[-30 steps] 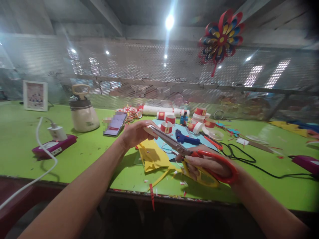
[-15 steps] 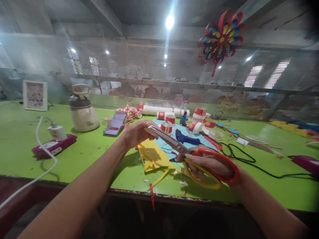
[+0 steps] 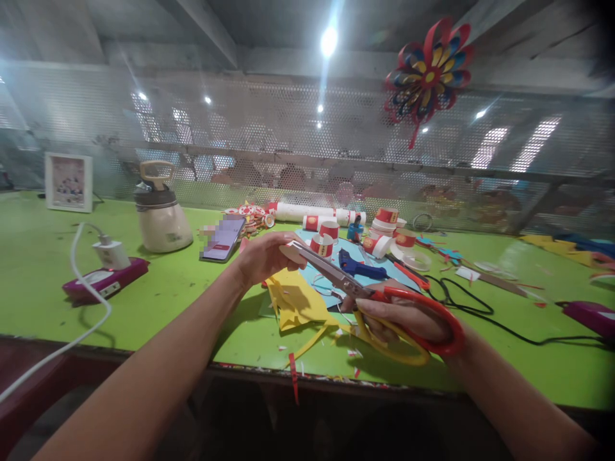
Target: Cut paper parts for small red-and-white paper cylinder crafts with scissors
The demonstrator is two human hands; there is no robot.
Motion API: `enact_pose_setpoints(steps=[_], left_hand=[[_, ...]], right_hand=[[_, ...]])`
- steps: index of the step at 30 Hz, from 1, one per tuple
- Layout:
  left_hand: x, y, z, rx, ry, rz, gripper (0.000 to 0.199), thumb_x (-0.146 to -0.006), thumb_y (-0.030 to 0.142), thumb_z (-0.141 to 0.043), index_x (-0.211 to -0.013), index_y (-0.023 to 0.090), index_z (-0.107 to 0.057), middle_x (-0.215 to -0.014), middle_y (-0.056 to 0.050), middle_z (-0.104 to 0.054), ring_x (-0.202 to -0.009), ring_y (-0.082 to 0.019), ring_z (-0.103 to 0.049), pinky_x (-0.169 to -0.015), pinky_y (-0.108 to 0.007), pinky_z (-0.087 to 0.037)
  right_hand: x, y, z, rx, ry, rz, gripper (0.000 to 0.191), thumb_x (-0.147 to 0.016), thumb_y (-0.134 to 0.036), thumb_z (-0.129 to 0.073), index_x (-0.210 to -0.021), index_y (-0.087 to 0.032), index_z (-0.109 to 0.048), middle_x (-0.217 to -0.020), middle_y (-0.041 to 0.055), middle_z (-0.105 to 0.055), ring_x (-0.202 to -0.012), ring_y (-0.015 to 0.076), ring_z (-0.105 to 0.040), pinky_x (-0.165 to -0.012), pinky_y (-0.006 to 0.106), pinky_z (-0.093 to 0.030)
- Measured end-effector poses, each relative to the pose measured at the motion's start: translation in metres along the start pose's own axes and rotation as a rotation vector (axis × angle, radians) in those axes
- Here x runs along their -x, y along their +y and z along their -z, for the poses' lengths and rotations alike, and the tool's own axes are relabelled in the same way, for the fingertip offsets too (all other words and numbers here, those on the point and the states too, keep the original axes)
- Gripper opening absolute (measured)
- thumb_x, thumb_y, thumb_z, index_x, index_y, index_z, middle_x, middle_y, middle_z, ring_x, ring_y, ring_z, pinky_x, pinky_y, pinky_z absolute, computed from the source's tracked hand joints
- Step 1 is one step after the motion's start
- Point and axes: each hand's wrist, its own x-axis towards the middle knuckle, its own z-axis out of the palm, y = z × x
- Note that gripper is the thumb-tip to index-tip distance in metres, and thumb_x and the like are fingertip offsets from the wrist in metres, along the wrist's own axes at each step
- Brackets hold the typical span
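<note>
My right hand grips a large pair of scissors with one red and one yellow handle loop. Their blades point up and left, the tips reaching my left hand. Between the fingers of my left hand is a small white piece of paper, mostly covered by the fingers, with the blades against it. Below the hands lie folded yellow sheets and narrow yellow strips. A blue hot glue gun rests behind the blades on a light blue sheet, near cut red and white paper cup rings.
A phone and a cream pot with a handle stand to the left, beside a purple power strip with a white charger. A black cord crosses the right side. Several paper cups and a long white tube lie behind.
Hands and scissors keep nearly the same place. The white paper between the left fingers shows a very slight shift, and the whole view has drifted a little.
</note>
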Motion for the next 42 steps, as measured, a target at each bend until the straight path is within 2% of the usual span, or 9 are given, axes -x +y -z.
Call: enact_pose_setpoints(steps=[3,7,10,15,20,27,32,37,42], left_hand=[[0.000,0.000,0.000,0.004,0.011,0.005,0.026,-0.076,0.028,-0.051,-0.078,0.008,-0.067,-0.066,-0.011,-0.067,-0.058,-0.017,-0.060,-0.057,-0.029,-0.041],[-0.001,-0.001,0.000,-0.010,0.026,0.000,0.026,-0.076,0.028,-0.051,-0.079,0.007,-0.067,-0.066,-0.012,-0.068,-0.059,-0.018,-0.060,-0.056,-0.029,-0.041],[-0.001,-0.002,0.000,-0.024,0.030,-0.011,0.026,-0.077,0.028,-0.051,-0.081,0.008,-0.067,-0.066,-0.011,-0.068,-0.059,-0.018,-0.061,-0.056,-0.028,-0.040],[-0.003,-0.003,0.003,-0.026,0.029,-0.001,0.027,-0.078,0.029,-0.051,-0.083,0.008,-0.067,-0.065,-0.011,-0.067,-0.059,-0.018,-0.061,-0.054,-0.027,-0.039],[-0.003,-0.002,0.003,-0.050,0.024,0.016,0.031,-0.079,0.028,-0.049,-0.090,0.006,-0.067,-0.065,-0.012,-0.067,-0.060,-0.018,-0.060,-0.053,-0.027,-0.037],[-0.002,0.001,0.001,-0.105,0.022,0.018,0.032,-0.080,0.028,-0.048,-0.089,0.006,-0.068,-0.066,-0.012,-0.067,-0.060,-0.017,-0.058,-0.052,-0.027,-0.036],[-0.002,0.001,0.000,-0.108,0.030,0.019,0.031,-0.079,0.028,-0.049,-0.089,0.005,-0.068,-0.067,-0.011,-0.066,-0.060,-0.017,-0.058,-0.053,-0.027,-0.037],[-0.001,0.003,0.000,-0.155,0.050,0.026,0.030,-0.079,0.030,-0.052,-0.087,0.006,-0.068,-0.065,-0.011,-0.066,-0.060,-0.017,-0.058,-0.053,-0.026,-0.037],[-0.004,0.001,0.003,-0.192,0.109,0.055,0.030,-0.081,0.031,-0.053,-0.089,0.006,-0.068,-0.067,-0.011,-0.067,-0.060,-0.016,-0.057,-0.052,-0.026,-0.037]], right_hand=[[0.000,0.001,0.000,0.011,0.006,-0.001,0.041,-0.092,-0.045,-0.052,-0.066,-0.016,-0.065,-0.048,-0.0051,-0.047,-0.046,0.0089,-0.044,-0.050,0.023,-0.042],[0.000,0.000,0.000,0.033,0.010,-0.015,0.050,-0.092,-0.047,-0.053,-0.052,-0.017,-0.055,-0.048,-0.0043,-0.047,-0.046,0.0075,-0.044,-0.047,0.021,-0.039],[0.001,0.000,0.000,0.053,0.018,-0.023,0.052,-0.092,-0.048,-0.052,-0.050,-0.017,-0.050,-0.048,-0.0044,-0.047,-0.045,0.0069,-0.043,-0.046,0.021,-0.037],[0.001,0.004,0.006,0.101,0.027,-0.021,0.049,-0.092,-0.048,-0.053,-0.053,-0.017,-0.053,-0.052,-0.0038,-0.051,-0.046,0.0076,-0.046,-0.048,0.021,-0.037],[0.002,0.003,0.010,0.150,0.030,-0.008,0.039,-0.089,-0.047,-0.057,-0.064,-0.017,-0.062,-0.058,-0.0019,-0.058,-0.058,0.0117,-0.055,-0.058,0.023,-0.042],[0.002,0.001,0.006,0.185,0.041,-0.029,0.047,-0.090,-0.050,-0.054,-0.059,-0.015,-0.058,-0.049,-0.0033,-0.052,-0.045,0.0080,-0.048,-0.050,0.022,-0.040],[0.002,-0.003,0.003,0.202,0.063,-0.056,0.045,-0.089,-0.054,-0.053,-0.068,-0.015,-0.061,-0.050,-0.0039,-0.052,-0.043,0.0078,-0.047,-0.043,0.021,-0.036],[0.002,-0.009,0.002,0.240,0.070,-0.037,0.048,-0.089,-0.050,-0.054,-0.054,-0.017,-0.055,-0.046,-0.0037,-0.050,-0.044,0.0086,-0.047,-0.048,0.023,-0.038],[0.001,-0.005,0.006,0.264,0.064,-0.011,0.044,-0.089,-0.046,-0.056,-0.055,-0.018,-0.059,-0.053,-0.0015,-0.058,-0.053,0.0114,-0.055,-0.058,0.024,-0.043]])
